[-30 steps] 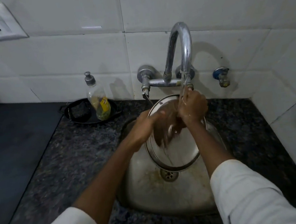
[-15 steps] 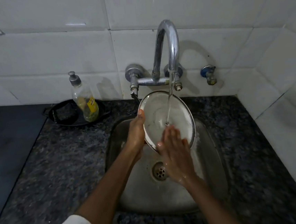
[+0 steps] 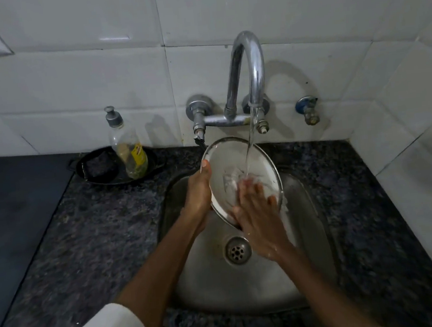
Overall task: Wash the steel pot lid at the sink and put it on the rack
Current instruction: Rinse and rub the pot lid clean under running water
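From the head camera, the steel pot lid (image 3: 233, 159) stands tilted over the sink (image 3: 311, 233), under water running from the tap (image 3: 248, 62). The left hand (image 3: 197, 191) clasps its left rim, thumb on the edge. The right hand (image 3: 259, 217) lies flat, fingers spread, pressed against the lid's lower face.

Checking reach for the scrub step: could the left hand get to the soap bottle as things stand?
Probably not right away: the left hand grips the lid rim. The counter path to the soap bottle looks clear.
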